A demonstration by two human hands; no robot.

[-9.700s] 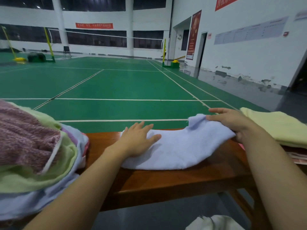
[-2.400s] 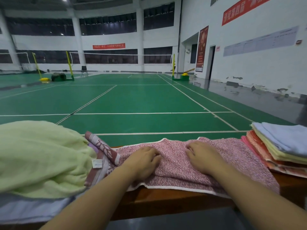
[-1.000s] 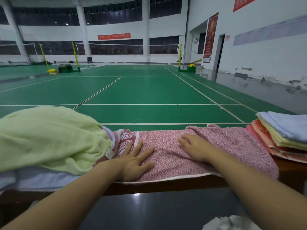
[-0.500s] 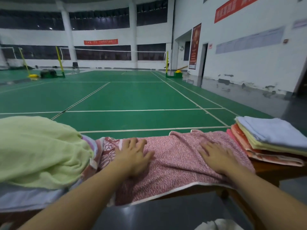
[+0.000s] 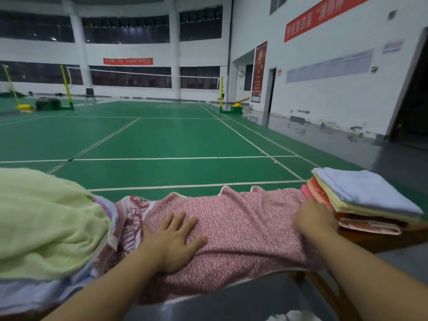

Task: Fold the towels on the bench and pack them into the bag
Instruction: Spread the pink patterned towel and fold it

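Observation:
A pink speckled towel (image 5: pixel 243 230) lies spread across the wooden bench (image 5: pixel 379 239), its near edge hanging over the front. My left hand (image 5: pixel 173 239) presses flat on its left part, fingers straight and spread. My right hand (image 5: pixel 315 218) rests on the towel's right end, beside a stack of folded towels (image 5: pixel 363 200) with a pale blue one on top. My right hand's fingers are blurred. At the left sits a heap of unfolded towels (image 5: pixel 46 223), a pale green one uppermost.
Something white (image 5: pixel 289 317) shows at the bottom edge below the bench; I cannot tell what it is. Beyond the bench stretches a green badminton court (image 5: pixel 162 140) with nets and posts. A white wall with a doorway runs along the right.
My right hand has slid right along the pink towel to its end by the folded stack. My left hand has stayed on the left part, pressing it flat.

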